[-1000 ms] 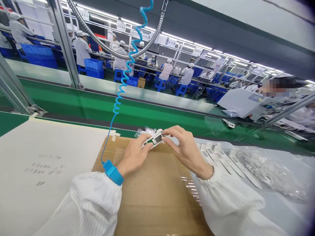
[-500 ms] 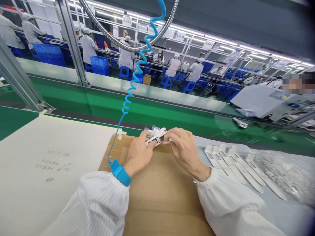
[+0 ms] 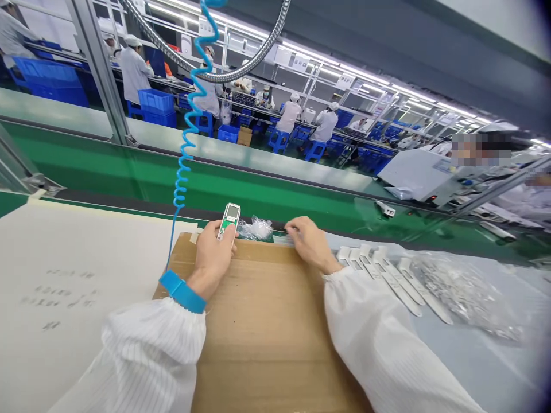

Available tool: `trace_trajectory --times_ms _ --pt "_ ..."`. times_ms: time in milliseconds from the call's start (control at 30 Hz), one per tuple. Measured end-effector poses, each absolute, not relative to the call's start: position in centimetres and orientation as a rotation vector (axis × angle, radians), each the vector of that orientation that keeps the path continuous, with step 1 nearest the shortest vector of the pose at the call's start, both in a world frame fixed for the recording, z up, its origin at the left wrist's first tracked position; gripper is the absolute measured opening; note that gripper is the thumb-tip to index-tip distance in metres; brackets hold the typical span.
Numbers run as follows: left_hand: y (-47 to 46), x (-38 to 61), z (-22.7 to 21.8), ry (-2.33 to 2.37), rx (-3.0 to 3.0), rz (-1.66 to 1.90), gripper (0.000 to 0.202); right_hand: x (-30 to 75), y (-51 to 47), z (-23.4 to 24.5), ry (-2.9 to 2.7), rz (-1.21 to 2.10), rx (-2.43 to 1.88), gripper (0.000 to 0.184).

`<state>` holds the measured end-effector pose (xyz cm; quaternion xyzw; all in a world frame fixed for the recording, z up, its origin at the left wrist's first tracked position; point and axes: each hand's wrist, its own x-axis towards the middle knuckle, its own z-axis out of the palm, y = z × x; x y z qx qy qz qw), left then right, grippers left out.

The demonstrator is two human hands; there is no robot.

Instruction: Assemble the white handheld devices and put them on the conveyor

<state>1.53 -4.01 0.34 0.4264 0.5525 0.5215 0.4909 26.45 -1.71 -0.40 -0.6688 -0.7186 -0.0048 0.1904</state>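
My left hand (image 3: 213,252) grips a small white device with a green board and a little screen (image 3: 229,220), held upright over the far edge of a cardboard sheet (image 3: 262,327). A blue wrist strap (image 3: 182,291) with a coiled blue cord (image 3: 186,132) is on that wrist. My right hand (image 3: 307,242) rests at the cardboard's far edge with fingers curled, pinching at something small I cannot make out. A crumpled clear plastic bag (image 3: 256,228) lies between the hands.
A row of white plastic casings (image 3: 383,272) and a heap of clear bags (image 3: 469,292) lie to the right. A white mat (image 3: 64,287) is on the left. A green conveyor belt (image 3: 241,189) runs beyond. Other workers sit at far lines.
The hands have parted: my left hand has carried the device left and stood it upright, while my right hand has let go of it and dropped to the cardboard's far edge.
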Motion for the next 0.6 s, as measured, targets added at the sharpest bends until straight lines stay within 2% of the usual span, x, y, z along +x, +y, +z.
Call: trace_trajectory --times_ms 133,267,333,500,600 --pt "-4.1 1.6 0.5 1.253 1.070 1.234 0.033 33.5 -5.1 1.3 -1.960 -0.276 -2.275 0.039" --pt "-4.2 1.6 0.8 1.122 1.035 1.240 0.033 37.7 -6.8 2.4 -2.008 -0.311 -2.418 0.015" --pt "-4.4 1.6 1.2 1.075 0.997 1.227 0.034 37.8 -7.1 3.6 -1.954 -0.173 -2.347 0.017" --pt "-4.7 1.7 1.4 1.008 1.007 1.180 0.038 32.7 -7.1 7.7 -1.613 0.440 -2.019 0.033" --pt "-4.6 1.7 1.0 1.011 1.072 1.143 0.042 27.2 -6.6 7.5 -1.427 0.695 -1.720 0.036"
